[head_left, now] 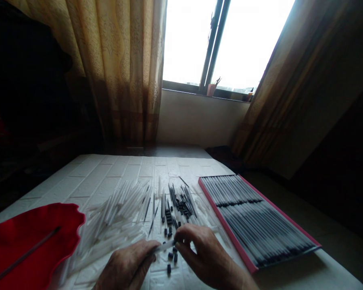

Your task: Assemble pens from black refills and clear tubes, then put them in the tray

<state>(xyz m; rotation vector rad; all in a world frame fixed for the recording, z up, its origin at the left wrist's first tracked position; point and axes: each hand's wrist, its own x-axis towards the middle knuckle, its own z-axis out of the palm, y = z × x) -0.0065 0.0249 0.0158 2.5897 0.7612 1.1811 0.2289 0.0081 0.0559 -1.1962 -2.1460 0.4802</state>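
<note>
Near the front of the table, my left hand is closed around a translucent plastic tube. At the tube's right end my right hand pinches with thumb and fingertips; a small dark piece shows there, probably a black cap, partly hidden by the fingers. Several loose black caps lie on the table between and beyond my hands. Past them is a pile of thin dark rods mixed with more black caps. Many clear tubes are heaped to the left of it.
On the right lies a pink-edged tray holding two rows of filled tubes. A red scalloped tray with one long thin rod sits at left. The white brick-patterned table ends before a curtained window.
</note>
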